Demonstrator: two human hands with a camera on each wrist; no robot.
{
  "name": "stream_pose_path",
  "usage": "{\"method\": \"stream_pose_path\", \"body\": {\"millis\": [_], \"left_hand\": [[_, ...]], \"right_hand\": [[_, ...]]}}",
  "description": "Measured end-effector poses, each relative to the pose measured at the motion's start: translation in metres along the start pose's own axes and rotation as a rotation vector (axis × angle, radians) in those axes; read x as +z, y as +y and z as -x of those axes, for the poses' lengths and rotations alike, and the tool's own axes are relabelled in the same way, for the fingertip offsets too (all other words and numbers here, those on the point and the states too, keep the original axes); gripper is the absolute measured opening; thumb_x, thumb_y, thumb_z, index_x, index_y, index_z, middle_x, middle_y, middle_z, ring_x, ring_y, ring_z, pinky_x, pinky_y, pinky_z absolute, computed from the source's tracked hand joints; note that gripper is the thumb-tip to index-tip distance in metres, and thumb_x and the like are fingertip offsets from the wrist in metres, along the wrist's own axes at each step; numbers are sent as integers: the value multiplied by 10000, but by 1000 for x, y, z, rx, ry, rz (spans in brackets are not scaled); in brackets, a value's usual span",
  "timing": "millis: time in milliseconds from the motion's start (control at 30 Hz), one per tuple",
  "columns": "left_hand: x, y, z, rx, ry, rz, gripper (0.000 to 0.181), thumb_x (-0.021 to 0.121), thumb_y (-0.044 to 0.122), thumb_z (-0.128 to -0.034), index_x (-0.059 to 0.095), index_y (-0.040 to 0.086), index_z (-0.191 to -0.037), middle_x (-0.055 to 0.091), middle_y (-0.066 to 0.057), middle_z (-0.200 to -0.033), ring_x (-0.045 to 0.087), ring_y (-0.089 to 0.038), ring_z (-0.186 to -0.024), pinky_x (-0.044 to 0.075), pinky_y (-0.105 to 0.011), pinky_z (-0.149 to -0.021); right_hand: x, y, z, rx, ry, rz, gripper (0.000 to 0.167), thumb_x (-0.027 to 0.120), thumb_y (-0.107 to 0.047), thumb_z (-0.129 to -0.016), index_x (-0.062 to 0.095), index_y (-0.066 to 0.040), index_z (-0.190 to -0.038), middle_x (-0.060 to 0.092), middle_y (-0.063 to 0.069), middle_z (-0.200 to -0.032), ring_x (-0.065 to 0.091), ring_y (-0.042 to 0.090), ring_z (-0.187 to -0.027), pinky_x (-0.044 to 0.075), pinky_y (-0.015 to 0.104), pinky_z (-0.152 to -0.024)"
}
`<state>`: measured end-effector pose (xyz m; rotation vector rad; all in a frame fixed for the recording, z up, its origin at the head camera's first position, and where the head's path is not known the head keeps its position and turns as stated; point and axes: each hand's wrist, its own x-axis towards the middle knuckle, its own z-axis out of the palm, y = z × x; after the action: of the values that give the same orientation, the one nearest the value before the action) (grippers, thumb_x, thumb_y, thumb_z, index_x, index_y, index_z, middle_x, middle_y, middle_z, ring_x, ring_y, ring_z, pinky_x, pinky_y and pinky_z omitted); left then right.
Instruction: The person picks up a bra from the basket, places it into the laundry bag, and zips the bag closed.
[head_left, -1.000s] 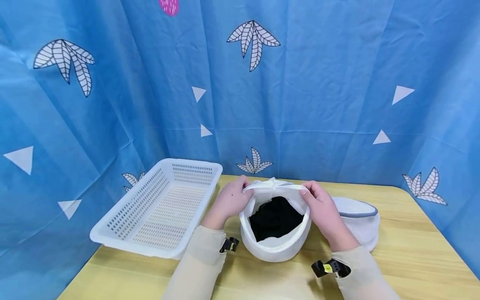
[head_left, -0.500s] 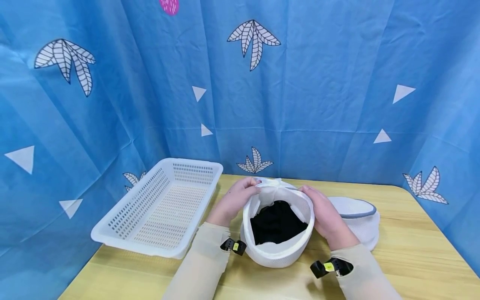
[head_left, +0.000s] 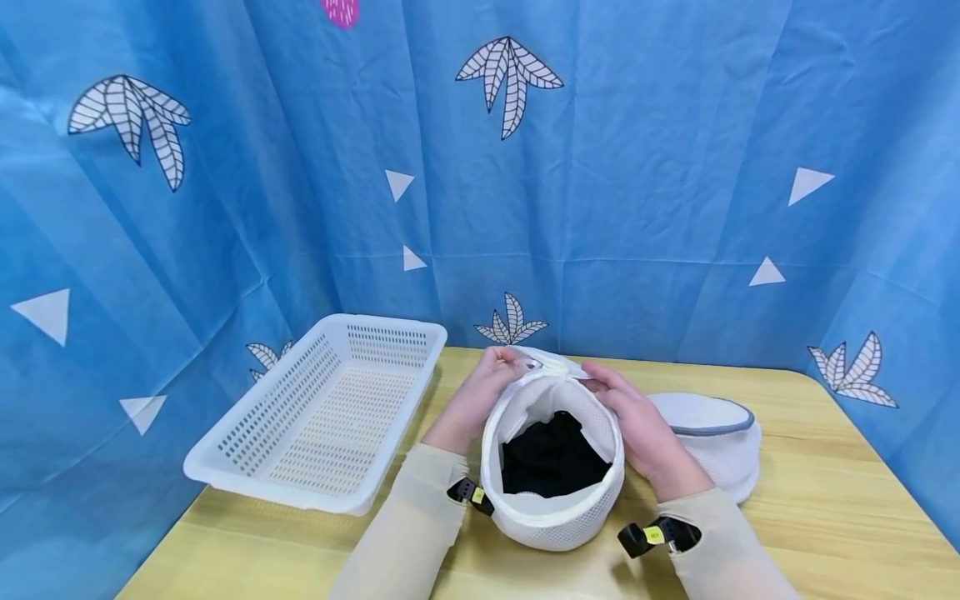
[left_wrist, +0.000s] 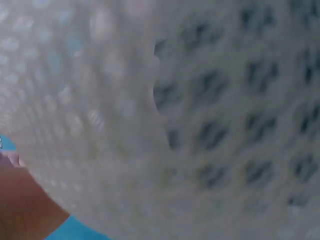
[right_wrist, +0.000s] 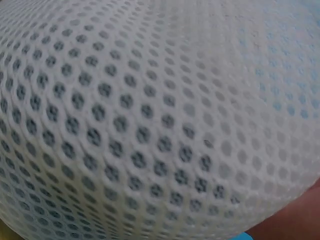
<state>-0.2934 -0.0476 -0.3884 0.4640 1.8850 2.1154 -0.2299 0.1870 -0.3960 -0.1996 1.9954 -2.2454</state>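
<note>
A round white mesh bag (head_left: 558, 525) stands open in the head view, its mouth tilted towards the camera, with a black cloth (head_left: 553, 457) inside. The left hand (head_left: 483, 396) pinches the bag's back rim at its left. At the back right of the rim, the right hand (head_left: 633, 417) grips the white edge, its fingertips partly hidden behind the fabric. White mesh (left_wrist: 225, 120) fills most of the left wrist view, with a bit of hand at the lower left. Close mesh (right_wrist: 125, 130) also covers the right wrist view, dark cloth showing through its holes.
A white perforated plastic basket (head_left: 360, 492) sits on the wooden table (head_left: 817, 467) at the left. Right of the right hand lies a second white mesh bag (head_left: 727, 454) with a grey-edged lid. A blue patterned curtain (head_left: 637, 208) hangs behind and beside the table.
The bag's mouth has tipped further towards the camera and its body has come slightly nearer. The right hand has shifted left along the back rim; the left hand's grip has moved slightly right.
</note>
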Motion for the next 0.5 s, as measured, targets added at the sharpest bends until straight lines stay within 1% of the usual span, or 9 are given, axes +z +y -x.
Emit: {"method": "stream_pose_path", "body": {"millis": [100,167,200,267,333,400,500], "left_hand": [[2,-2,-2,-26,45,101,328,595,215,-1017,425,68,-1256,586,-93,-1160,595,-174,-959,515,-292,-783],[3,-3,-3,-42,57,176,384,587,222,-1032,430,57,-1341,593,-94,-1187,603,-170,-983,521,-278,-792],[3,-4,-3,-44,52,206,418,575,224,-1041,424,49,-1389,586,-100,-1229,598,-172,-1025,519,-274,-817],[2,-5,-3,-41,25,234,471,545,224,-1059,405,37,-1469,562,-115,-1320,579,-188,-1121,510,-281,-879],[1,-5,-3,-30,-8,225,489,532,211,-1066,404,41,-1507,551,-134,-1375,567,-203,-1168,503,-294,-915],[2,-4,-2,-8,-37,183,484,540,189,-1061,423,48,-1509,549,-143,-1400,563,-209,-1191,499,-305,-934],[3,-3,0,16,-43,128,427,556,136,-1046,494,70,-1464,599,-128,-1319,597,-201,-1119,516,-310,-895]], "right_hand": [[1,-1,0,-15,39,34,488,348,-84,-1057,349,-26,-1542,389,208,-1501,531,145,-1197,466,243,-958],[3,-2,1,-20,70,59,462,366,-112,-1066,397,-30,-1520,388,163,-1515,511,170,-1220,462,238,-956],[3,-3,1,-21,88,73,449,377,-127,-1070,425,-38,-1507,393,138,-1519,501,185,-1232,460,235,-957],[5,-5,2,-25,123,98,428,396,-153,-1075,476,-52,-1483,400,93,-1523,482,207,-1252,454,227,-961],[6,-7,2,-30,152,117,408,412,-168,-1076,521,-65,-1456,427,72,-1509,501,217,-1247,459,227,-957],[7,-7,2,-35,166,124,395,422,-176,-1076,553,-72,-1433,477,89,-1472,546,198,-1213,471,231,-947],[8,-7,4,-67,157,109,381,430,-167,-1078,568,-45,-1412,539,176,-1419,605,173,-1159,495,247,-929]]}}
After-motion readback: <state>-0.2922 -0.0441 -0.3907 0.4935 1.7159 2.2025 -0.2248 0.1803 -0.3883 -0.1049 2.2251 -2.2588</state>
